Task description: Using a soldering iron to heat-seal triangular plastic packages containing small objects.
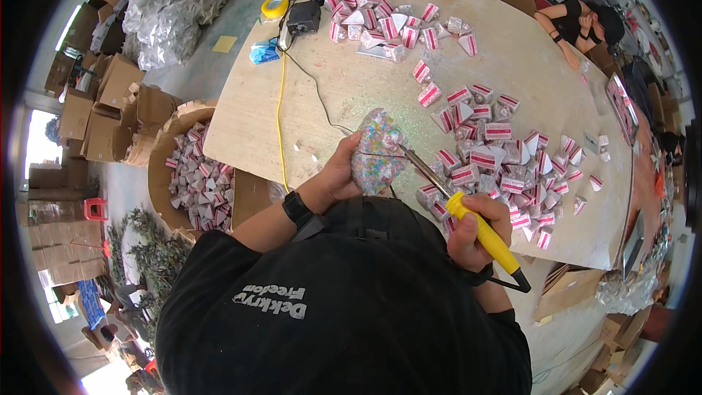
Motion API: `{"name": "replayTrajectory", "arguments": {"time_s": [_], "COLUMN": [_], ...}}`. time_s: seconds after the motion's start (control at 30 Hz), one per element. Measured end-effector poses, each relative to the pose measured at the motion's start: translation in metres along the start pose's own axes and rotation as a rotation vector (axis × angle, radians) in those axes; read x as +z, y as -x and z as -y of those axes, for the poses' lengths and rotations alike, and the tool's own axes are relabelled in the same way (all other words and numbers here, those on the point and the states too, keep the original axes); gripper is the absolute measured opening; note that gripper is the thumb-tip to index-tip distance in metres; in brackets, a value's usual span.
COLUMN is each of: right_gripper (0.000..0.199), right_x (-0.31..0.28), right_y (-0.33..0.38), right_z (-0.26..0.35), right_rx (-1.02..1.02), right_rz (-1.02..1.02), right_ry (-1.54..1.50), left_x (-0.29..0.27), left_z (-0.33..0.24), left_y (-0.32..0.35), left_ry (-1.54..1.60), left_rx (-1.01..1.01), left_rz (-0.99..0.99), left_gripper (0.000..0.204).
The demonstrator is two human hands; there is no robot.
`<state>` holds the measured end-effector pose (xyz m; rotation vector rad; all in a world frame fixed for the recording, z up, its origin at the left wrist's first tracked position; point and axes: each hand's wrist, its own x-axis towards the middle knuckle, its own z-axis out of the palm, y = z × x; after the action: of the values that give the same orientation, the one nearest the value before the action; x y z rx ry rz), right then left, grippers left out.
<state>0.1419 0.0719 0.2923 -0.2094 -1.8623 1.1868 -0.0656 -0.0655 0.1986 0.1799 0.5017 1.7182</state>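
Note:
My left hand point(341, 168) grips a colourful, speckled translucent piece point(374, 157) by its left edge, holding it up over the near side of the table. A dark line crosses the piece. My right hand point(479, 234) is wrapped round the yellow handle of a soldering iron point(486, 230). The iron's metal shaft slants up and left, and its tip is at the right edge of the speckled piece; whether they touch I cannot tell. Just right of the iron lies a heap of small clear-wrapped packets point(497, 157) with pink and white labels.
More packets point(373, 14) lie at the table's point(248, 117) far side, near a black power box point(303, 17), yellow tape point(274, 6) and a yellow cable point(282, 117). A carton of packets point(201, 183) stands at the left. Another person point(578, 25) leans at the far right.

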Motion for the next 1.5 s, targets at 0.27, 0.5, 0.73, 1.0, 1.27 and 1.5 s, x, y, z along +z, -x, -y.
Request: {"name": "replayTrajectory", "arguments": {"time_s": [0.27,0.5,0.73,1.0,1.27,1.5], "right_gripper": [0.022,0.020,0.020,0.018,0.018,0.018], "right_x": [0.0026,0.0021,0.0047,0.0033,0.0046,0.0044], "right_y": [-0.0008,-0.0025,-0.0038,-0.0014,-0.0022,-0.0037], "right_z": [-0.0005,-0.0005,0.0007,0.0004,0.0035,0.0044], "right_rx": [0.019,0.001,-0.018,-0.003,0.002,-0.023], "right_rz": [-0.030,-0.026,-0.032,-0.014,0.009,0.021], "right_ry": [0.004,0.015,0.012,0.002,-0.016,-0.009], "left_x": [0.0013,-0.0002,-0.0004,0.0022,-0.0012,0.0059], "left_z": [0.0008,0.0013,0.0018,0.0008,0.0006,-0.0022], "left_y": [-0.0013,-0.0011,-0.0008,0.0014,0.0036,0.0063], "left_ry": [0.000,0.002,0.005,-0.001,-0.007,-0.025], "left_rx": [-0.030,-0.032,-0.026,-0.007,0.002,0.006], "left_rz": [0.007,0.025,0.023,0.021,0.041,0.036], "left_gripper": [0.068,0.068,0.068,0.068,0.068,0.067]}}
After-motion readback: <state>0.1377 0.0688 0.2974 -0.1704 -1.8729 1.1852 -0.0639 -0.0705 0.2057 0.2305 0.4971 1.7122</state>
